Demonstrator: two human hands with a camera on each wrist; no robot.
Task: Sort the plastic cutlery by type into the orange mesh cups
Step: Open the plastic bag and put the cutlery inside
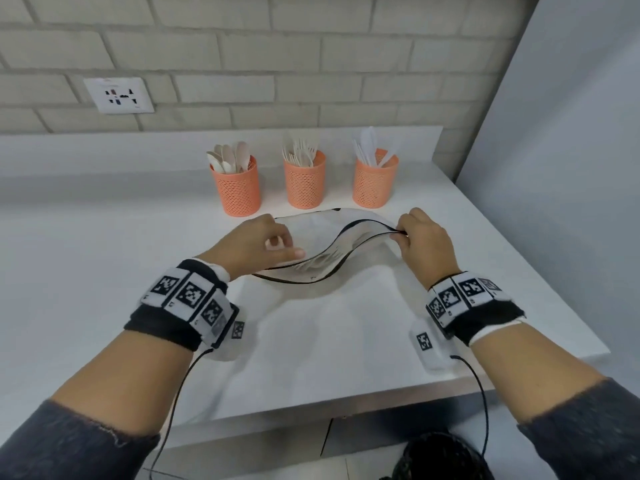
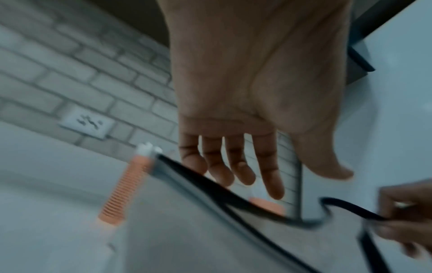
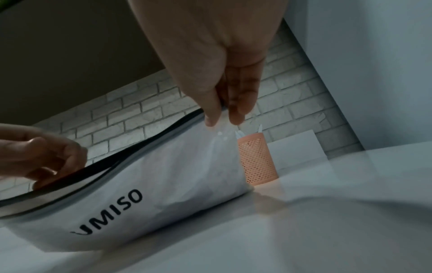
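Three orange mesh cups stand in a row at the back of the counter: the left cup (image 1: 236, 187) holds spoons, the middle cup (image 1: 304, 180) forks, the right cup (image 1: 375, 180) knives. In front of them lies a clear zip pouch (image 1: 332, 306) with a black zipper rim, its mouth gaping, and pale cutlery (image 1: 322, 259) shows inside. My right hand (image 1: 401, 233) pinches the rim at its right end, with thumb and fingertips (image 3: 236, 114) pressed together on it. My left hand (image 1: 287, 247) hovers at the mouth's left side, and its loose fingers (image 2: 268, 177) hold nothing.
A white counter (image 1: 104, 271) runs to a brick wall with a socket (image 1: 119, 95). The counter's right edge (image 1: 540, 271) meets a grey wall. Cables hang from both wristbands past the front edge. A black object (image 1: 446, 459) sits on the floor below.
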